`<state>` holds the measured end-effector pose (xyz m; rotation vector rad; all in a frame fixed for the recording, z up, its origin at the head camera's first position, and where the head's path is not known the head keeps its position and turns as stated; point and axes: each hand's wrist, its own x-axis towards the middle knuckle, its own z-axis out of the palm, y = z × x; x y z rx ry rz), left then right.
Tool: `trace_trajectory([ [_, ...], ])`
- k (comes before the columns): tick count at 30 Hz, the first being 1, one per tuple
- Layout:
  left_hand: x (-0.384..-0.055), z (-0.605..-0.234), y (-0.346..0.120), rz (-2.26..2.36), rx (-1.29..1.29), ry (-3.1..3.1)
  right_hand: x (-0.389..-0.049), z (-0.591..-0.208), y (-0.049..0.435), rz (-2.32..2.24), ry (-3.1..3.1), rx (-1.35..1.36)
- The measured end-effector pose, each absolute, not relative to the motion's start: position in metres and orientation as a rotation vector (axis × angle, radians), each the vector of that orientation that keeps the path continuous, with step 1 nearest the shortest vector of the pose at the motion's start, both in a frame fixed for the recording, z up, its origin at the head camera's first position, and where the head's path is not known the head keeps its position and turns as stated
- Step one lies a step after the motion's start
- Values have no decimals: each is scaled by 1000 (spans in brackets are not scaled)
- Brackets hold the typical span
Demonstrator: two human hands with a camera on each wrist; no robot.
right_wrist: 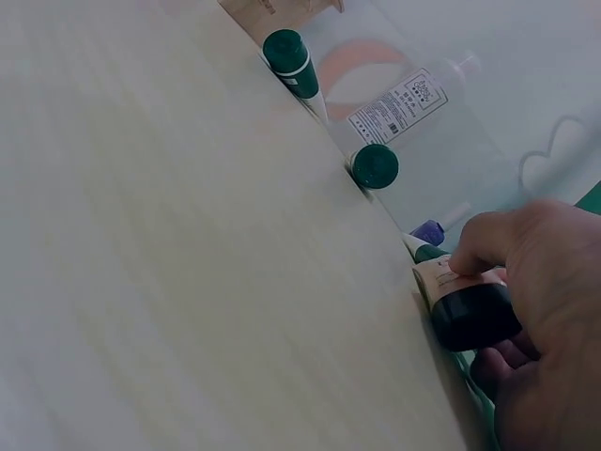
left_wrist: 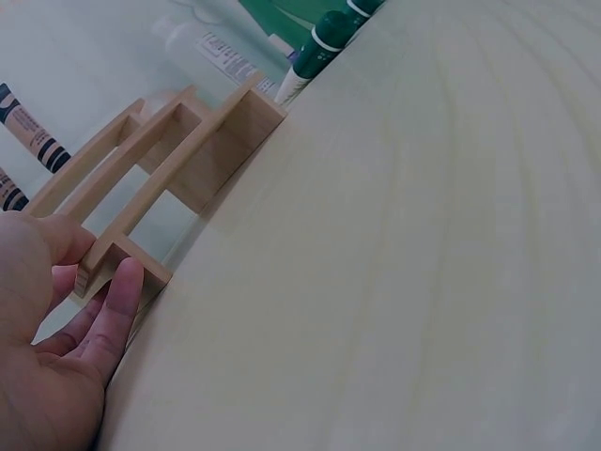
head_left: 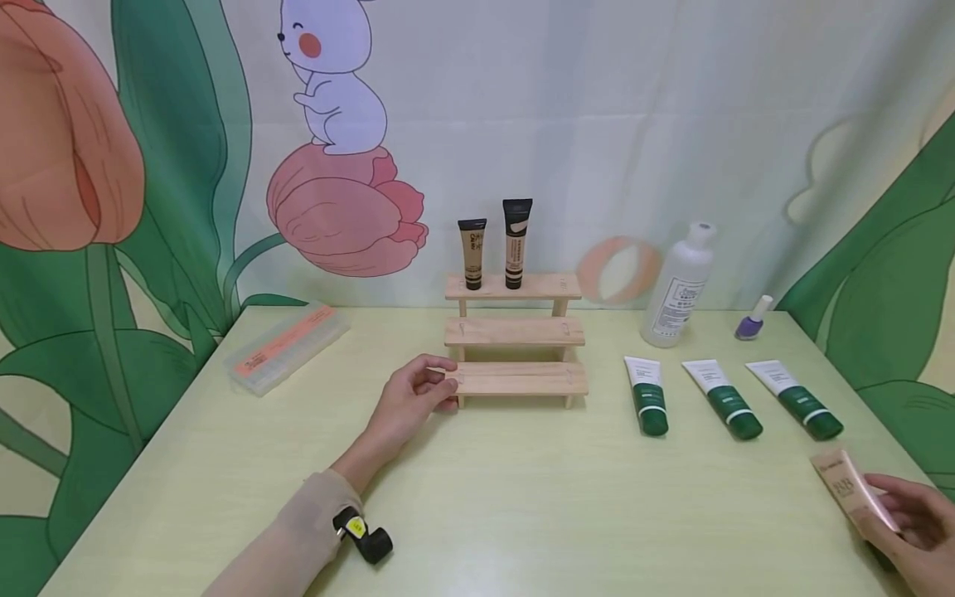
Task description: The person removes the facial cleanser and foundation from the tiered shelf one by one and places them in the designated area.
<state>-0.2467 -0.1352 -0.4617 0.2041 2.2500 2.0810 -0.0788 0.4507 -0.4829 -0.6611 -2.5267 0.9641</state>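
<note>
I can see the right hand (head_left: 912, 524) grasping a smooth, flattened beige tube (head_left: 845, 481) at the near right of the table (head_left: 597, 497), its crimped end pointing far-left, its black cap (right_wrist: 474, 317) near-right, long axis slanting. The left hand (head_left: 413, 390) pinches the left end of a 3-tier, straight-edged wooden rack (head_left: 515, 331) running left to right.

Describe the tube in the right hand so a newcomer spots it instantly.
On the pale table, go to the right side nearest the head camera. There the right hand holds a beige BB tube with a black cap. The three tubes lying just beyond it are white and green.
</note>
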Motion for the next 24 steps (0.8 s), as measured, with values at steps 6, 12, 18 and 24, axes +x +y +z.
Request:
trace_trajectory([
  [6, -247, -461, -136, 2086, 211, 2244, -79, -474, 443, 905, -2495, -811],
  [12, -248, -461, -136, 2094, 205, 2233, -81, -474, 441, 900, -2472, -911],
  [18, -247, -459, -136, 2089, 202, 2248, -81, -475, 443, 899, -2465, -913],
  [24, -248, -460, -136, 2077, 194, 2256, -84, -463, 440, 903, -2374, -808],
])
